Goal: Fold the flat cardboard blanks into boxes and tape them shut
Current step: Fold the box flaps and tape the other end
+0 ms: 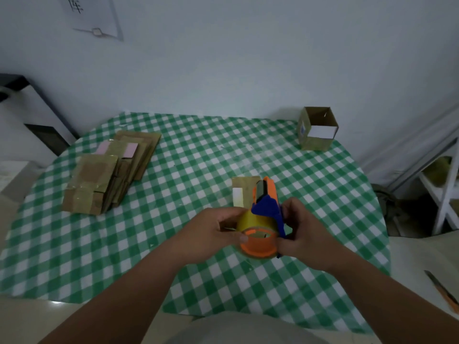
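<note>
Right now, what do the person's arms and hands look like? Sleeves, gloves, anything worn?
Left hand and right hand are bare, no gloves. No rings, watch or wristband visible. Both forearms are uncovered to the frame's bottom edge, no sleeves in view.

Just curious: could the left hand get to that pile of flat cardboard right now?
Probably not at once: the left hand grips the tape dispenser. The tablecloth toward the flat blanks looks unobstructed.
</note>
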